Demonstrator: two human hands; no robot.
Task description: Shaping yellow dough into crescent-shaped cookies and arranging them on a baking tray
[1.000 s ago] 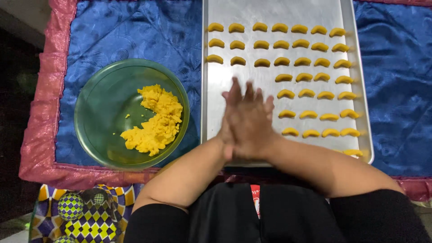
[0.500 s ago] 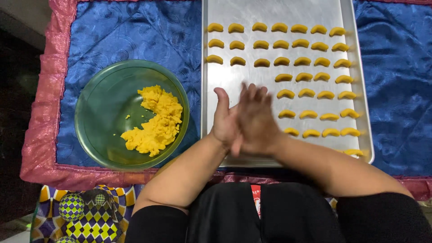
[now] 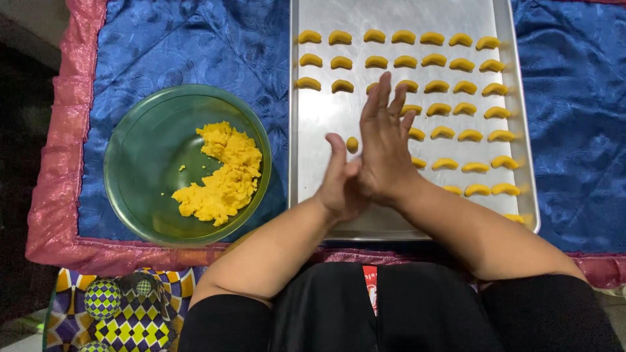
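Note:
My left hand (image 3: 338, 186) and my right hand (image 3: 386, 153) are pressed palm to palm above the near part of a silver baking tray (image 3: 326, 117). A small yellow dough piece (image 3: 352, 144) sticks out between the palms, held by both hands. The right hand's fingers stretch forward past the left hand. Several yellow crescent-shaped dough pieces (image 3: 443, 88) lie in rows on the tray's far and right parts. To the left, a green glass bowl (image 3: 140, 166) holds a lump of yellow dough (image 3: 225, 173).
Tray and bowl rest on a blue cloth (image 3: 195, 45) with a pink border (image 3: 62, 163). A patterned cushion with purple, yellow and white shapes (image 3: 124, 313) lies at the lower left. My black clothing (image 3: 391, 313) fills the bottom edge.
My right hand has slid forward over the left palm while the left hand drew back. The dough piece now shows between the palms.

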